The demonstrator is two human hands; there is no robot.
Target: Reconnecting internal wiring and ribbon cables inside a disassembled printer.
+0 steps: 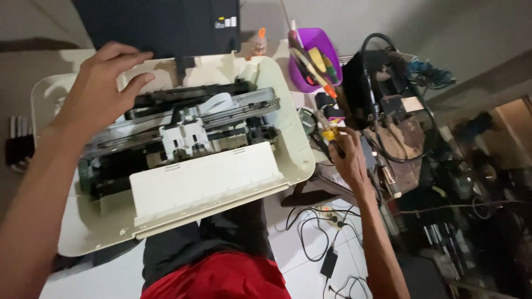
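- While the opened printer (pixel 183 166) lies across our lap, its cream shell exposes the inner carriage (pixel 183 138) and rails.
- Our left hand (pixel 102 91) rests flat on the printer's rear left edge, fingers spread, its grip closed on nothing.
- Our right hand (pixel 346 155) reaches to the cluttered bench just right of the printer, its grip curled round a yellow-handled tool (pixel 328 134).
- Behind that hand stands a purple tub (pixel 318 41) of tools, beside a black box (pixel 368 83) with looped cables.
- White floor tiles (pixel 310 271) below carry loose cords.
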